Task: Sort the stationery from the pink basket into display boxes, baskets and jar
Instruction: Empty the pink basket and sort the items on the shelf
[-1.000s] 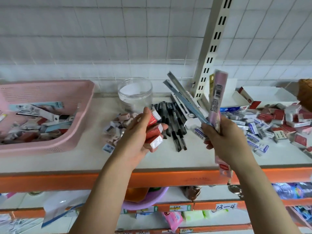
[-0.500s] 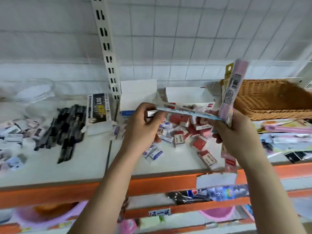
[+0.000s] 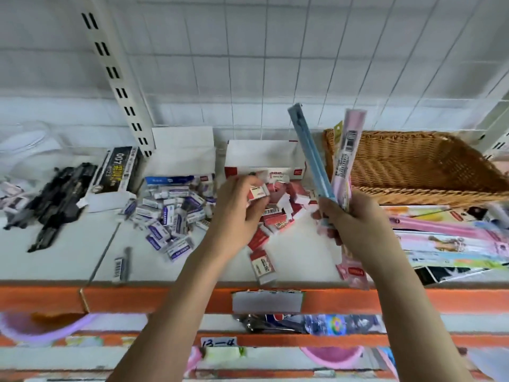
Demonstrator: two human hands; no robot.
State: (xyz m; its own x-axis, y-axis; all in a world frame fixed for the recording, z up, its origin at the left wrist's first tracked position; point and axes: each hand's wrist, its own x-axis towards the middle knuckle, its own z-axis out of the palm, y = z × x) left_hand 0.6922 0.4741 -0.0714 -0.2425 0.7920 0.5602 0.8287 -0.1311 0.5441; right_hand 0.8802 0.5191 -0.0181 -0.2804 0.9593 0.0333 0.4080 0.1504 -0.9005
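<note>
My left hand (image 3: 239,213) grips small red-and-white eraser boxes (image 3: 258,192) over a heap of the same red erasers (image 3: 275,224), in front of the open red-and-white display box (image 3: 261,158). My right hand (image 3: 355,224) holds upright a blue ruler pack (image 3: 308,150) and a pink ruler pack (image 3: 347,155), close beside the empty wicker basket (image 3: 418,172). A pile of blue-and-white erasers (image 3: 170,216) lies before a white and blue display box (image 3: 181,150). The pink basket is out of view.
Black pens (image 3: 57,199) lie at the left beside a black pen box (image 3: 118,169), with a clear jar (image 3: 27,144) behind them. Flat ruler packs (image 3: 451,238) are spread at the right under the wicker basket. The orange shelf edge (image 3: 137,299) runs along the front.
The view swung right, off the pink basket and jar. My left hand carried its red erasers over to the red eraser heap; the blue ruler pack in my right hand swung from flat to upright.
</note>
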